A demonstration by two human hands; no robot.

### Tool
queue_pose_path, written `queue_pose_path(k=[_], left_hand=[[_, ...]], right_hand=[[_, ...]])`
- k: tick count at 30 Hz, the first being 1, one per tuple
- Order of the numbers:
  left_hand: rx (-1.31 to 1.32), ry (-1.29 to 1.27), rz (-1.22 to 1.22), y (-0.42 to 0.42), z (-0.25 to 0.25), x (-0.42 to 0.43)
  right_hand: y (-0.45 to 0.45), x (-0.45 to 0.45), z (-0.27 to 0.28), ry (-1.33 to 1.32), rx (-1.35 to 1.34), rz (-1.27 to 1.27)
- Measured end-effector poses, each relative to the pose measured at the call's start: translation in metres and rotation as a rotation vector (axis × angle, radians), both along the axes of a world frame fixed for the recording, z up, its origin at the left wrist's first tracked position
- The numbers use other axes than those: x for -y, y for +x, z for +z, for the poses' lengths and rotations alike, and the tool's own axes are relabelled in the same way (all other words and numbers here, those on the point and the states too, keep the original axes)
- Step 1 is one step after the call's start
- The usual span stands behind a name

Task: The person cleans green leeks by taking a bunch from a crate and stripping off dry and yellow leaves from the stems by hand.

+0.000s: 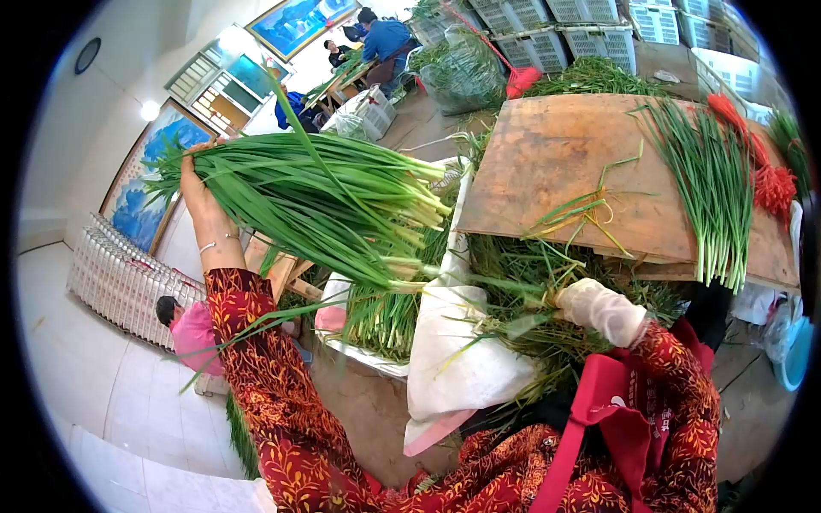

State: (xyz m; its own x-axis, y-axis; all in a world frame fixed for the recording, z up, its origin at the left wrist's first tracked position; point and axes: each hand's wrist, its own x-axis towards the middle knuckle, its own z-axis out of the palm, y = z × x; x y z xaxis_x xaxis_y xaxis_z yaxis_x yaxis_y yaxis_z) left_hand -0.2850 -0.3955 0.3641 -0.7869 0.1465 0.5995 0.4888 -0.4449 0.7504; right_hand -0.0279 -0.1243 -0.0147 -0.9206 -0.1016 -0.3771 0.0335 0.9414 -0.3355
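My left hand (195, 162), raised at the upper left, is closed round the leafy end of a big bunch of green stalks (316, 188); the pale stem ends point right. In a pale glove, my right hand (603, 312) is at the right, below the wooden board, with its fingers together at some loose blades and trimmings (547, 299). What it pinches there is too blurred to make out. Below the bunch, more stalks (380, 321) lie in a white-edged container beside a white sack (462, 350).
The wooden board (556, 162) bears a sorted bunch (705, 188) and red ties (774, 188). Crates (590, 47) are stacked behind. Several people work farther back, and a person in pink (192, 333) is at the left. A blue basin (795, 355) stands at the right.
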Motion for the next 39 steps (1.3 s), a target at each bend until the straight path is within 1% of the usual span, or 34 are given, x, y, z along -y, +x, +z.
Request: queue_pose_path(k=[1,3,4,5,7,8,9,11,12,13,14,15,16,18,19,20,21,23,25,26,28,29,30,31,32,33,34,35,36,37,38,39], left_hand=[[0.006,0.009,-0.026,-0.001,-0.001,0.001],[0.029,-0.049,0.066,0.005,0.004,0.002],[0.067,-0.088,0.084,0.019,0.009,0.003],[0.11,-0.128,0.097,0.024,0.005,0.006],[-0.364,-0.396,0.159,-0.013,0.003,0.042],[-0.248,-0.311,0.118,-0.011,0.006,0.043],[-0.131,-0.229,0.081,-0.004,0.015,0.044],[-0.226,-0.222,0.107,-0.027,0.025,0.063],[-0.28,-0.205,0.122,-0.038,0.026,0.069],[-0.239,-0.192,0.058,-0.043,0.023,0.07],[-0.2,-0.184,-0.009,-0.046,0.021,0.071],[-0.171,-0.175,-0.132,-0.057,0.018,0.073],[-0.135,-0.169,-0.251,-0.067,0.015,0.076],[-0.048,-0.136,-0.327,-0.092,0.004,0.078],[-0.006,-0.117,-0.362,-0.099,-0.004,0.079],[-0.066,-0.139,-0.608,-0.085,-0.015,0.07],[-0.074,-0.115,-0.528,-0.08,-0.021,0.065],[-0.051,-0.071,-0.387,-0.072,-0.026,0.062],[0.01,-0.026,-0.275,-0.061,-0.025,0.059],[-0.041,-0.099,-0.425,-0.079,-0.024,0.072],[-0.046,-0.097,-0.024,-0.033,-0.031,0.052],[-0.027,-0.101,-0.046,-0.034,-0.026,0.054],[-0.008,-0.106,-0.067,-0.034,-0.021,0.056],[0.038,-0.042,0.146,-0.025,-0.016,0.044],[-0.01,-0.059,0.054,-0.033,-0.014,0.051],[-0.056,-0.074,-0.043,-0.041,-0.015,0.058],[-0.041,-0.062,-0.076,-0.045,-0.012,0.061],[-0.027,-0.045,-0.116,-0.042,-0.009,0.06],[0.002,-0.008,-0.175,-0.03,-0.008,0.052],[-0.037,0.021,-0.276,-0.029,-0.006,0.05],[-0.054,-0.023,-0.181,-0.028,-0.006,0.049],[-0.072,-0.066,-0.084,-0.015,-0.007,0.037]], right_hand=[[-0.001,0.004,0.004,-0.052,-0.031,-0.02],[0.0,0.001,0.008,-0.14,-0.088,-0.08],[0.006,-0.003,0.008,-0.357,-0.146,-0.143],[0.013,-0.006,0.011,-0.364,-0.091,-0.186],[0.021,-0.009,-0.018,-0.344,-0.059,-0.261],[0.019,-0.01,-0.037,-0.051,0.117,-0.168],[0.029,-0.018,-0.091,0.077,0.082,-0.105],[0.036,-0.029,-0.1,0.122,0.243,0.134],[0.038,-0.029,-0.083,0.056,0.181,-0.022],[0.045,-0.017,-0.054,-0.02,0.124,-0.173],[0.053,-0.007,-0.005,-0.175,0.047,-0.196],[0.053,-0.01,0.033,-0.317,-0.047,-0.22],[0.043,-0.021,0.026,-0.528,-0.098,-0.266],[0.037,-0.034,0.079,-0.585,-0.15,-0.416],[0.04,-0.037,0.14,-0.427,-0.148,-0.515],[0.028,-0.061,0.133,-0.293,-0.33,-0.553],[0.014,-0.091,0.111,-0.159,-0.51,-0.58],[-0.019,-0.148,0.057,0.17,-1.016,-0.623],[-0.035,-0.148,0.038,0.303,-0.824,-0.874],[-0.051,-0.14,0.03,0.396,-0.406,-0.925],[-0.06,-0.08,0.029,0.478,-0.478,-0.646],[-0.058,-0.043,0.029,0.414,-0.517,-0.43],[-0.057,-0.012,0.016,0.237,-0.778,-0.223],[-0.045,0.025,0.029,0.238,-0.862,0.0],[-0.045,0.042,0.0,-0.516,-0.679,0.063],[-0.039,0.06,-0.02,-0.694,-0.398,0.122],[-0.031,0.068,-0.024,-0.649,-0.068,0.076],[-0.04,0.068,-0.069,-0.451,-0.037,0.2],[-0.042,0.062,-0.042,-0.165,0.225,0.177],[-0.047,0.063,-0.05,0.36,0.212,0.094],[-0.039,0.047,-0.055,0.533,-0.109,0.195],[-0.044,0.043,0.016,0.336,0.015,0.152]])
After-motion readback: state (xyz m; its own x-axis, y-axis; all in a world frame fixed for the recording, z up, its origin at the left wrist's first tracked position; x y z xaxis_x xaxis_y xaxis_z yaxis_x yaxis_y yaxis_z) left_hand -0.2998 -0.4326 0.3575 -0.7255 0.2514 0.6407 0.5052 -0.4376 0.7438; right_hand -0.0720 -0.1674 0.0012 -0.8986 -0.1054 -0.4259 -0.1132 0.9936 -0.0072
